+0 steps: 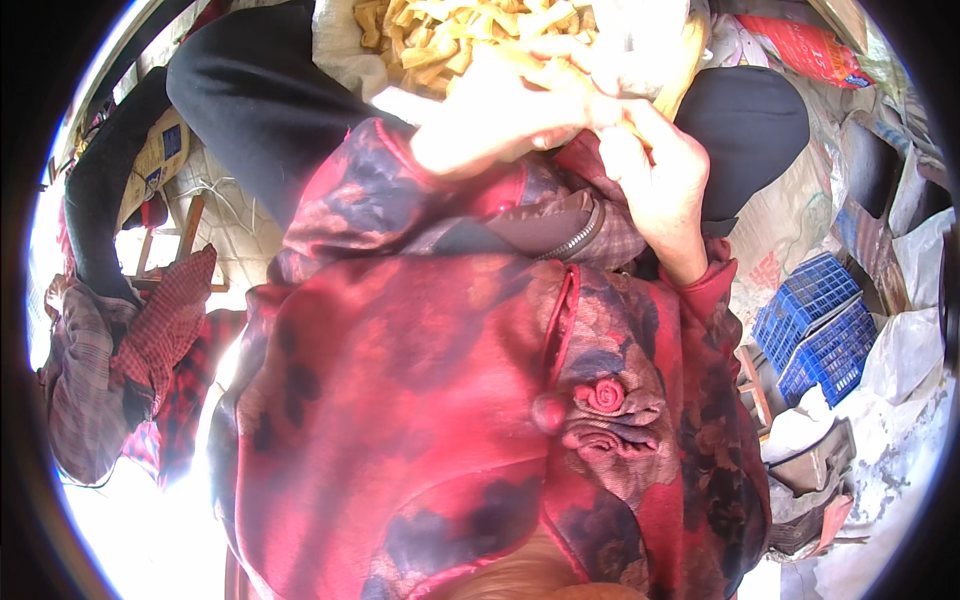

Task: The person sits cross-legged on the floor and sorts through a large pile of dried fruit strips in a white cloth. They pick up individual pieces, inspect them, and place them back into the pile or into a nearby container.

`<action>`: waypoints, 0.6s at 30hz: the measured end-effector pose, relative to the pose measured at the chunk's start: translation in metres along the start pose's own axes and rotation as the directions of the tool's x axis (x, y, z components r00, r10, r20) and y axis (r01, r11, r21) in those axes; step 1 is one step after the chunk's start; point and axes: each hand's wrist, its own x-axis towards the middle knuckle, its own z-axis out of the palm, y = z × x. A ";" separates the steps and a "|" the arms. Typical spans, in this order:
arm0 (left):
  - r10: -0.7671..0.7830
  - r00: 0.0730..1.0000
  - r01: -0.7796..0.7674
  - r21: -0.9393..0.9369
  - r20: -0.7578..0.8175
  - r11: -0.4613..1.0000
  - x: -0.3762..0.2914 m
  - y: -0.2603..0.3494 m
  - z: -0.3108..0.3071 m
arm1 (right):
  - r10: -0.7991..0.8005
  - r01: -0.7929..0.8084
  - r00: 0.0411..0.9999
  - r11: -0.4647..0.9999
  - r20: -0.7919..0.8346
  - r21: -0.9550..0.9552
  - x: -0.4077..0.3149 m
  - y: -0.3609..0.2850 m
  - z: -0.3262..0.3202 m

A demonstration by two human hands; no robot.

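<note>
My left hand [510,105] and my right hand [660,165] meet above my lap, their fingertips touching. Strong glare bleaches both hands. A thin yellow strip [641,139] shows between the fingers of my right hand, pinched there. What the left fingers hold is lost in the brightness. Just beyond the hands lies a heap of folded yellow strip pieces [442,37] in a pale woven sack [337,45] with its mouth turned open. A longer yellow strip [682,64] stands at the right of the heap, close to my right hand.
Blue plastic baskets [814,330] sit on the floor at right, near a white bag [799,431]. A red printed bag [806,49] lies at upper right. Another person's dark-clad leg [105,180] and checked clothing [97,382] are at left, beside a wooden frame [191,232].
</note>
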 end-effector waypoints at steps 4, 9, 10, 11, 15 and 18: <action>0.100 0.966 -0.091 0.048 -0.238 0.995 -0.004 -0.016 0.000 | -0.067 0.066 0.998 0.996 -0.015 -0.057 -0.001 -0.001 0.006; -0.151 0.967 0.113 -0.184 -0.207 0.976 -0.016 -0.007 -0.006 | 0.033 -0.033 0.999 0.999 0.004 -0.027 -0.016 0.003 0.003; -0.106 0.971 0.066 -0.185 -0.214 0.980 -0.018 -0.006 -0.002 | 0.057 -0.057 0.998 0.998 0.023 -0.011 -0.017 0.001 0.002; -0.059 0.974 0.018 -0.185 -0.221 0.982 -0.020 -0.006 0.002 | 0.079 -0.079 0.996 0.997 0.042 0.003 -0.019 -0.001 0.000; -0.022 0.936 0.052 0.075 -0.350 0.996 -0.002 0.029 -0.009 | -0.016 0.016 1.000 0.999 0.022 0.038 0.009 0.001 -0.013; 0.221 0.909 -0.130 0.263 -0.354 0.956 0.029 0.073 -0.011 | -0.369 0.359 0.929 0.909 -0.007 -0.213 0.070 -0.026 -0.035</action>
